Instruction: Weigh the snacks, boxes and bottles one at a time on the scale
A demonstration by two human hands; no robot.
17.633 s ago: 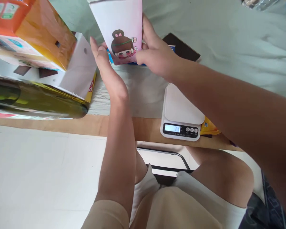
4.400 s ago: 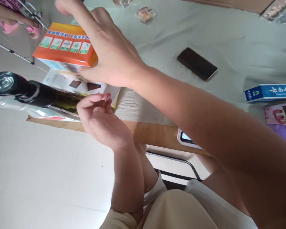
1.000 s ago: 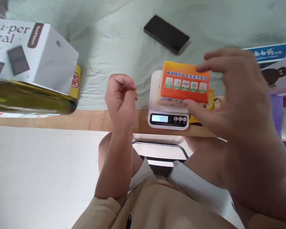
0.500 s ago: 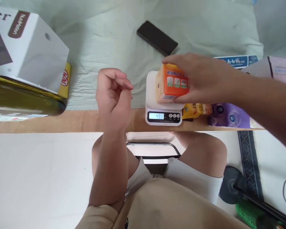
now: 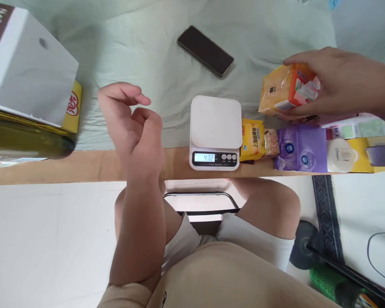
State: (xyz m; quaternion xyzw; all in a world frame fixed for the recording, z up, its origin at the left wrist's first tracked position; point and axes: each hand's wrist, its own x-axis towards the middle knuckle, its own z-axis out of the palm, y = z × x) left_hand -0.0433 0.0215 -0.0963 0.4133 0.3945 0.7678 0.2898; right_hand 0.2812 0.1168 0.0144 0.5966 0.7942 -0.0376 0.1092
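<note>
While gripped, soap pack (image 5: 287,90) half hidden, blurred

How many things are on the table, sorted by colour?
White: 2, the scale and big box
Black: 1, the phone
Yellow: 1, the snack packet
Purple: 1, the tissue pack
Orange: 1, the box held in the right hand
Total: 6

head camera, single view

worn on the person's head, looking steeply down and forward, close over the table edge. white scale (image 5: 215,122) sits mid-frame; phone (image 5: 205,50) beyond it toward the top, the person's lap and floor below it. no second view, so no shared part.
</note>
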